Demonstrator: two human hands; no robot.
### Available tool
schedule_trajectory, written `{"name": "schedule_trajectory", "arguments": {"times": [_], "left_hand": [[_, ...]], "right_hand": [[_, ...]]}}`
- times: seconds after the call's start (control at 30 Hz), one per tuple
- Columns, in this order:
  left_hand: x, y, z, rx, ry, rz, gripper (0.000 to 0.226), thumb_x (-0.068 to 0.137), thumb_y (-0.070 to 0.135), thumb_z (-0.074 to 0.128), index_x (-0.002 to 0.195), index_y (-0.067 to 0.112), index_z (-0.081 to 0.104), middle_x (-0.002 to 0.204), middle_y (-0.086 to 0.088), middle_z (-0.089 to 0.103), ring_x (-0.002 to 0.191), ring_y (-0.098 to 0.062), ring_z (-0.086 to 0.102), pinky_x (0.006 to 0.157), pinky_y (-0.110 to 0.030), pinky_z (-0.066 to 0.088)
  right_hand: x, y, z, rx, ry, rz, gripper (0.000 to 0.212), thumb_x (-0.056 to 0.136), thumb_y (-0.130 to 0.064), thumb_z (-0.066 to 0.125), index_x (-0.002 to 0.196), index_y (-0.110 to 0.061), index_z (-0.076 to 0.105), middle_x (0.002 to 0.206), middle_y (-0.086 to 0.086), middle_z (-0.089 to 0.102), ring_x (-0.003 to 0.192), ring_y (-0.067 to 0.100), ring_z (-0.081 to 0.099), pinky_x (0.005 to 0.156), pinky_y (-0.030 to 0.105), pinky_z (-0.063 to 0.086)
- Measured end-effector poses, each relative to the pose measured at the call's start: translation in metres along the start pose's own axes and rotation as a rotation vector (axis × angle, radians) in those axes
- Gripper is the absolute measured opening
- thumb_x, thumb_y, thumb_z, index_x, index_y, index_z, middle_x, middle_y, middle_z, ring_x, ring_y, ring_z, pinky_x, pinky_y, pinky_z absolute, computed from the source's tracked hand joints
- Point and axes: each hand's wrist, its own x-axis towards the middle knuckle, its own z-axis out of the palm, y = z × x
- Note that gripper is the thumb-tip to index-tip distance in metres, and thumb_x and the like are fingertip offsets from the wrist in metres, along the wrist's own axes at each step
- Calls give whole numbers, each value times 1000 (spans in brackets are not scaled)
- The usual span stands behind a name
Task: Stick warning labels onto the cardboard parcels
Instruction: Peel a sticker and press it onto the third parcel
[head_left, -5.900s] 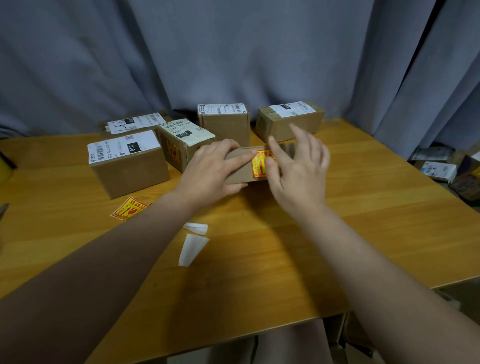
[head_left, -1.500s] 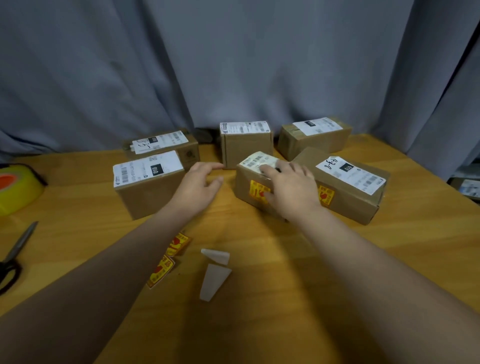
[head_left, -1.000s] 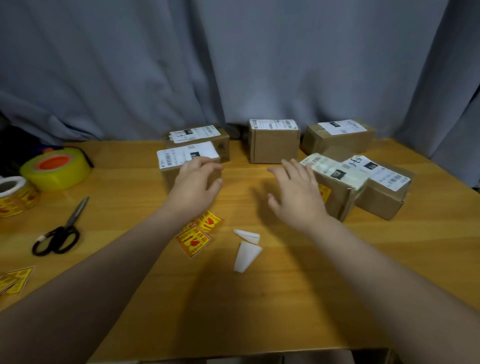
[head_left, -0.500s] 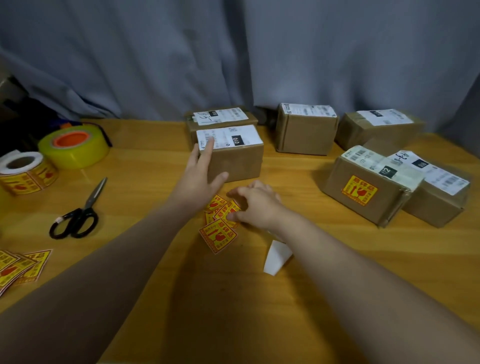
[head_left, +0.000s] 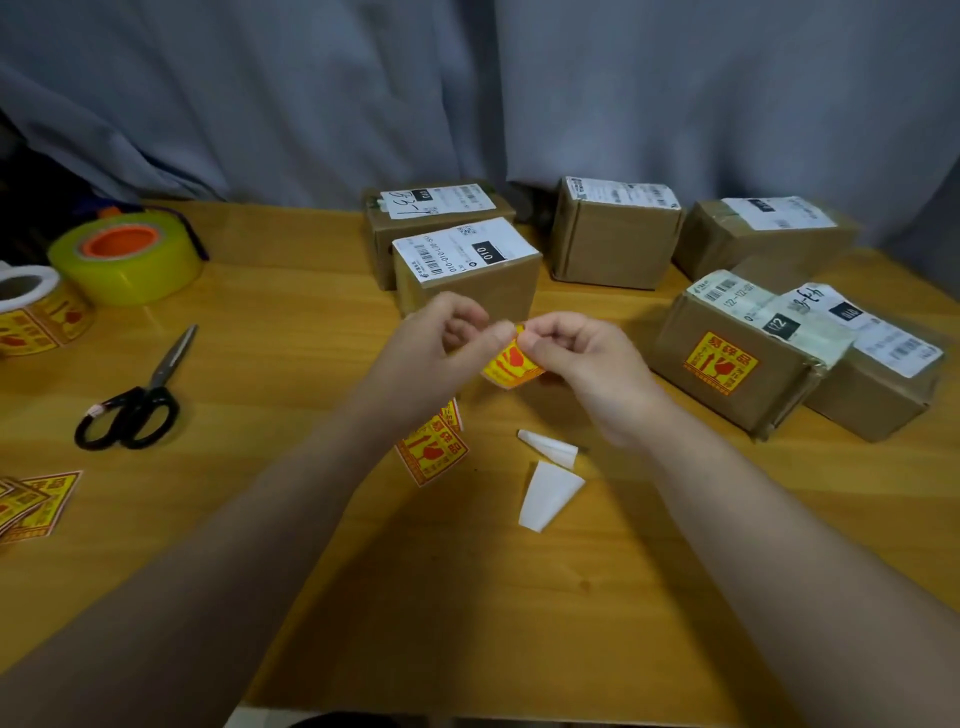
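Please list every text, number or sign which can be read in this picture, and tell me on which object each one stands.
"010": white shipping label on the parcel behind the hands.
"010": label of the rear left parcel, beside handwriting, unclear.
"122": label of the parcel with the warning sticker.
"010": label on the far right parcel.
Warning stickers: red broken-glass sign; characters too blurred.
Barcodes, small print: unreadable.

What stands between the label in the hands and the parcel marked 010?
Nothing visible. Both hands pinch the warning label just in front of the 010 parcel, whose brown front face shows bare above the fingers.

A parcel-packing station: labelled cardboard parcels (head_left: 470, 270), tape roll (head_left: 127, 257), curtain backdrop (head_left: 467, 88).
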Motion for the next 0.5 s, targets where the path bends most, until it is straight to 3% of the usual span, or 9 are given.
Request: {"name": "schedule_trajectory", "arguments": {"times": [0.07,0.13,0.23,0.37,0.5], "left_hand": [[-2,3,3,105,-16,3,8,86,37,61,85,29,61,83,11,59,80,-3,54,68,-17,42],[-7,8,7,10,6,-9,15,88,28,62,73,27,61,73,11,57,66,0,52,58,-9,37],[-12,16,10,-132,-38,-18,17,90,23,59,74,19,64,70,6,59,61,1,48,55,-8,37],[-13,20,14,-182,-38,-42,11,89,18,61,79,16,65,73,4,58,64,1,47,59,-8,38],[-14,22,13,-215,-33,-121,12,87,16,62,77,22,66,80,-8,60,72,-13,49,62,-18,42]], "right_hand": [[-7,-4,-4,15,52,-10,10,92,-13,56,87,-18,63,78,0,66,72,8,62,67,19,50],[-13,-6,-6,97,68,-4,11,95,-12,51,88,-15,59,81,5,65,73,13,62,63,21,51],[-21,-8,-5,198,90,-52,10,97,-10,46,90,-13,53,81,9,65,69,14,65,57,23,54],[-24,-8,-10,-70,227,-196,13,95,-7,52,88,-19,55,79,11,64,51,11,60,44,20,49],[-26,-10,-15,-261,241,-202,11,94,-12,54,92,-21,60,82,4,66,62,3,61,47,15,47]]}}
